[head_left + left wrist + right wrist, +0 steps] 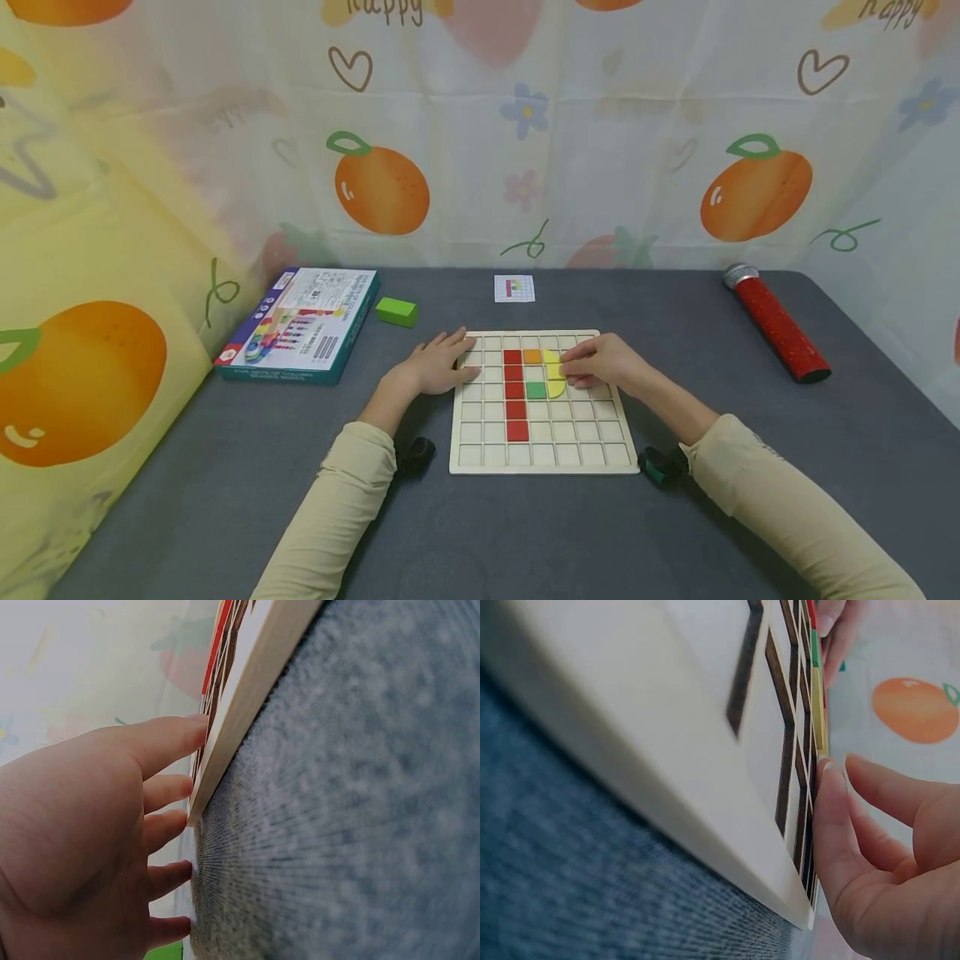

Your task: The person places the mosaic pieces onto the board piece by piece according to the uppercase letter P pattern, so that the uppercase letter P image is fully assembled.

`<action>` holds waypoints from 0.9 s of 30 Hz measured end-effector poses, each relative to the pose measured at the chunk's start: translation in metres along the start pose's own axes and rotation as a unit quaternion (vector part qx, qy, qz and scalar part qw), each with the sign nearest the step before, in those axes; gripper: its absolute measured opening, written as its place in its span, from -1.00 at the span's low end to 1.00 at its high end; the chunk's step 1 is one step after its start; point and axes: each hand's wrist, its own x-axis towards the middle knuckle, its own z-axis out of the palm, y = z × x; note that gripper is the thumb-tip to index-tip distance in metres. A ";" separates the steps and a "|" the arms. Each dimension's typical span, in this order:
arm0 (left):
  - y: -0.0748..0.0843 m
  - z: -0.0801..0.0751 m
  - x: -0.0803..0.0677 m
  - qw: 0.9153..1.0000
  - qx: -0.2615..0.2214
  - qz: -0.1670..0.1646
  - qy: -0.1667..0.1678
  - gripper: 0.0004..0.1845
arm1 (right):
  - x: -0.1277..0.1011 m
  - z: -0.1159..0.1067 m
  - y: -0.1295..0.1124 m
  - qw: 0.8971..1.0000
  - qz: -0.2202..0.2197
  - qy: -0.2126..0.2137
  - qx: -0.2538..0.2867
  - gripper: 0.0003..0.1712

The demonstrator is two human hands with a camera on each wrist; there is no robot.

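Observation:
A pale wooden grid board [487,454] lies on the table. On it sit a column of red squares [515,409], an orange square [532,357], a green square [536,390] and yellow pieces [555,388] with a rounded lower end. My left hand [437,364] rests on the board's upper left edge, fingers spread; the left wrist view shows the thumb [169,742] on the rim. At the yellow pieces is my right hand [603,364], fingertips touching their right side. The right wrist view shows its thumb and forefinger slightly apart, nothing visible between them.
A boxed set [300,325] lies at the left, with a green block [397,312] beside it. Behind the board is a small card [514,288] printed with a coloured grid pattern. A red microphone-shaped object [780,327] lies at the right, near a patterned curtain [615,167].

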 end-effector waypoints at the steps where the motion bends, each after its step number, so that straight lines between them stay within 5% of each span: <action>1: 0.000 0.000 0.000 1.000 -0.001 0.000 0.000 -0.28 | 0.000 0.000 0.000 1.000 0.001 0.001 0.001 -0.65; 18: -0.001 0.001 0.000 1.000 -0.008 0.004 0.002 -0.28 | 0.005 -0.001 0.005 1.000 -0.005 -0.002 0.012 -0.62; 22: -0.007 0.003 0.002 1.000 -0.022 0.013 -0.002 -0.27 | 0.008 -0.007 0.013 0.996 -0.007 -0.044 0.073 -0.55; 27: -0.019 0.006 0.004 0.997 -0.073 0.034 0.013 -0.30 | 0.008 -0.017 0.019 0.971 -0.010 -0.092 0.219 -0.38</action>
